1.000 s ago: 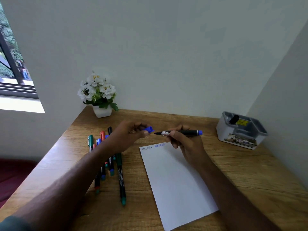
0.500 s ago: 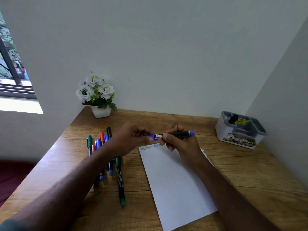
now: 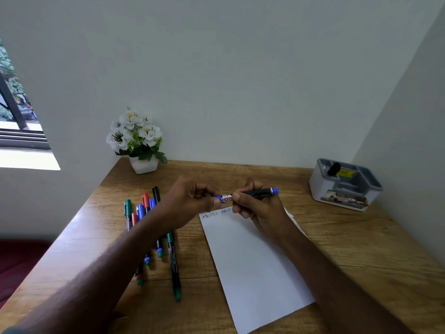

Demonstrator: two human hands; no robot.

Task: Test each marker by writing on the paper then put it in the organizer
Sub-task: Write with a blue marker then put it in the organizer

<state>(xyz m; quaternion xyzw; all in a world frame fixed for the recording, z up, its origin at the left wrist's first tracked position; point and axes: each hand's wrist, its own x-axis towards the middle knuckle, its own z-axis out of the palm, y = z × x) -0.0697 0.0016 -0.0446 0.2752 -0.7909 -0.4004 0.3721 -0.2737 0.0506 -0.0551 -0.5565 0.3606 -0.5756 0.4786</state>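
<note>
1. Your right hand (image 3: 258, 208) gripped the barrel of the blue marker (image 3: 250, 195), fingers curled round it, just above the top edge of the paper (image 3: 252, 261).
2. Your left hand (image 3: 190, 201) pinched the blue cap (image 3: 219, 199) at the marker's left end; the cap looked seated on the tip, though your fingers hid part of the joint.
3. The marker lay nearly level, its long axis running left to right, its blue tail pointing toward the organizer (image 3: 346, 186).
4. The organizer stood well apart to the right, by the wall, so your right hand was the nearer one for the drop; one dark marker (image 3: 333, 169) already stood in it.
5. The untested markers (image 3: 154, 237) lay in a loose row under your left forearm, left of the paper.
</note>
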